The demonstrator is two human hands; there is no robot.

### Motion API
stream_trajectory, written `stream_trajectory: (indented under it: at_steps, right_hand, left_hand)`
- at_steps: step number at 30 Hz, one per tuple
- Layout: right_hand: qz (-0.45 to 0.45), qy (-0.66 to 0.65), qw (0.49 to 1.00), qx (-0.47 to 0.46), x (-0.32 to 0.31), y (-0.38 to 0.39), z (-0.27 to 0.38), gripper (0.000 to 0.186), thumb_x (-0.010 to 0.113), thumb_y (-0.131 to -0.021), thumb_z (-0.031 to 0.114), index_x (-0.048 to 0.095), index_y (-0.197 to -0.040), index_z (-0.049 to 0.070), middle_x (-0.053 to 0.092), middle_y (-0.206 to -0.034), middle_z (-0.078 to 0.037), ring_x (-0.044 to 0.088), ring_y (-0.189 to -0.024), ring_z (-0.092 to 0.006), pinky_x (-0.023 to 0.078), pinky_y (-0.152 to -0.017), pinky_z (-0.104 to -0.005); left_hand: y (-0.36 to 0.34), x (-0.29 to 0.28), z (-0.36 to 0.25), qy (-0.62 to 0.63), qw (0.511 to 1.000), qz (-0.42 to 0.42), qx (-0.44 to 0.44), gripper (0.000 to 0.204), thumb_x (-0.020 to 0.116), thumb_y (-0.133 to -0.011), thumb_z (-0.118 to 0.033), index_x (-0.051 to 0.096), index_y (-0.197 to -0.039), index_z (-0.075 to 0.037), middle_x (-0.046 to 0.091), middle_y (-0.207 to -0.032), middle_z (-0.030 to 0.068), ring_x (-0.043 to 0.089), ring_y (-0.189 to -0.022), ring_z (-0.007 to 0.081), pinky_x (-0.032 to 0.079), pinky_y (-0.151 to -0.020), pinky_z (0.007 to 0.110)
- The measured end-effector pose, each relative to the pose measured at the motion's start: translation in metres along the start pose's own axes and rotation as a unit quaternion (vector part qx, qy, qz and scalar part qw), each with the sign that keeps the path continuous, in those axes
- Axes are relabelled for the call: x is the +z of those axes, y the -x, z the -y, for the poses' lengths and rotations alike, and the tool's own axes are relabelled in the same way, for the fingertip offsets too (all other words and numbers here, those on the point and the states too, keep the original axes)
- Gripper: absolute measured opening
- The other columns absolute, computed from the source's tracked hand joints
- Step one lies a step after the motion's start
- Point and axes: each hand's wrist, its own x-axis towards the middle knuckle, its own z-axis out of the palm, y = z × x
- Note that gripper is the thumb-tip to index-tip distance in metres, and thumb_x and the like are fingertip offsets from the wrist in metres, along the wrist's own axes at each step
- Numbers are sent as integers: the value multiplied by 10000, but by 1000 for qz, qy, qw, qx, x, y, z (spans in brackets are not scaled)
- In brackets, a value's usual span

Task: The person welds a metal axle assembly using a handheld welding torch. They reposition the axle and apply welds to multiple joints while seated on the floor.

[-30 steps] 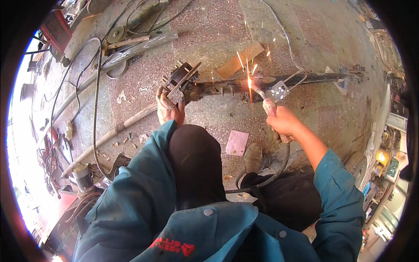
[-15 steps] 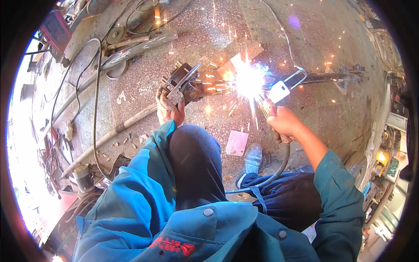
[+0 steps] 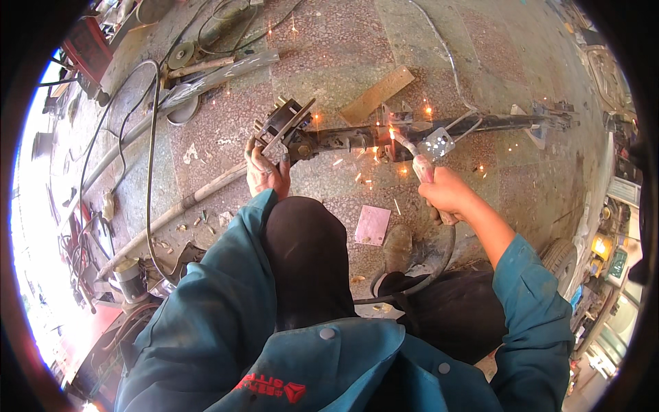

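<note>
Your left hand (image 3: pixel 268 173) curls around the near edge of a dark metal block (image 3: pixel 283 123), fingers on its left side and thumb on its right. Your right hand (image 3: pixel 447 191) is closed in a fist around a welding torch (image 3: pixel 424 169), whose bent nose points away from you and to the left. The block sits at the left end of a long metal bar (image 3: pixel 419 128), which lies across the floor (image 3: pixel 480 185) just beyond both hands and runs well out past your right one.

At the torch's tip, a small orange spot (image 3: pixel 392 132) glows on the bar, between your hands and nearer the right. Sparks (image 3: pixel 376 151) scatter around it.

Just ahead of your right hand is a light-speckled plate (image 3: pixel 436 144) with a bent wire handle. A black cable (image 3: pixel 449 253) hangs from beneath that fist and curves back toward you.

Past the bar, between your hands, a flat brown strip (image 3: pixel 377 95) lies at a slant. On your side, also between them, is a pink square (image 3: pixel 373 225). A long pole (image 3: pixel 180 207) slopes from beside your left hand down to the left.
</note>
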Motion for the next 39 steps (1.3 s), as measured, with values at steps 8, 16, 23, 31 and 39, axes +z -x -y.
stream_trajectory:
  at_steps: [8, 16, 23, 31, 39]
  right_hand:
    - [-8, -16, 1000, -19, 2, -4, -3, 140, 605, -938, 101, 623, -967, -35, 618, -731, -123, 645, -503, -261, 528, -433, -471]
    - [-27, 21, 998, -55, 3, -2, -1, 180, 591, -925, 107, 649, -876, -57, 651, -658, -164, 675, -500, -293, 508, -425, -462]
    - [-24, 27, 999, -37, 1, -6, -5, 145, 613, -909, 102, 610, -858, -34, 616, -712, -110, 632, -500, -275, 509, -420, -479]
    - [-22, 35, 998, -45, 0, -4, -2, 151, 612, -919, 109, 622, -910, -42, 630, -742, -113, 620, -501, -260, 528, -436, -476]
    - [-4, 5, 1000, -15, 1, -2, 0, 159, 593, -941, 107, 607, -991, -44, 604, -780, -115, 635, -514, -270, 541, -442, -485]
  left_hand:
    - [0, 3, 10, -48, 996, -20, 69, 750, 823, -934, -220, 381, -1465, 71, 459, -1563, 342, 610, -1295, 534, 560, -1013, 542]
    - [1, 2, 6, 1, 1000, 3, 1, 762, 760, -989, -289, 336, -1504, 79, 451, -1562, 356, 583, -1322, 556, 530, -1041, 574]
    - [-1, 0, -2, -1, 1000, 9, -11, 754, 833, -920, -231, 392, -1456, 64, 445, -1589, 345, 598, -1331, 533, 554, -1033, 545]
    - [1, -1, 2, -7, 1000, 10, -5, 783, 837, -920, -228, 376, -1481, 64, 446, -1585, 354, 596, -1327, 545, 550, -1034, 558]
    - [0, -2, 1, 9, 1000, 20, -2, 754, 714, -1021, -315, 323, -1534, 77, 443, -1559, 360, 569, -1340, 555, 514, -1071, 582]
